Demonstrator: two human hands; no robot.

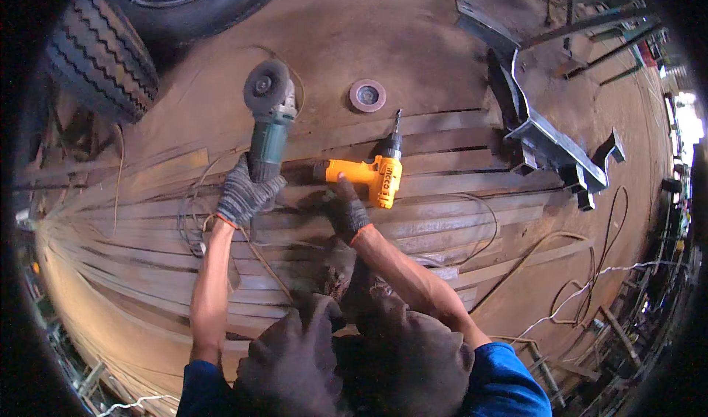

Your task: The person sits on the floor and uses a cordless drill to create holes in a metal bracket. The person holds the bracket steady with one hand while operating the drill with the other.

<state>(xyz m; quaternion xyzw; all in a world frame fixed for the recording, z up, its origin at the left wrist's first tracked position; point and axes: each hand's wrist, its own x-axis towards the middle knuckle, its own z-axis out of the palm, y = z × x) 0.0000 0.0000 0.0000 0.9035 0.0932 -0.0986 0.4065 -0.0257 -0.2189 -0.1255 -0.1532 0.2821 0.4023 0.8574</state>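
- Head view: the green angle grinder point(267, 118) is gripped at its body by the gloved left hand point(243, 192), disc pointing away.
- The orange drill point(369, 177) lies on flat steel strips point(442, 218); its handle is touched by the right hand point(346, 210), grip apparently unclosed.
- A loose disc point(367, 95) lies beyond both hands.
- Step judged: tools being laid out; a firm drill grip is called for next.

1. We see knitted grey cloth gloves on our left hand point(242, 194) and right hand point(345, 209).
2. We note the grinder point(267, 122) has a matt teal plastic body and a dull metal guard.
3. The drill point(369, 177) looks like smooth orange plastic.
4. We find the long strips point(442, 196) are rusty, rough metal.
5. The bracket point(553, 148) is bare grey steel.
6. The tyre point(103, 56) is matt ribbed rubber.
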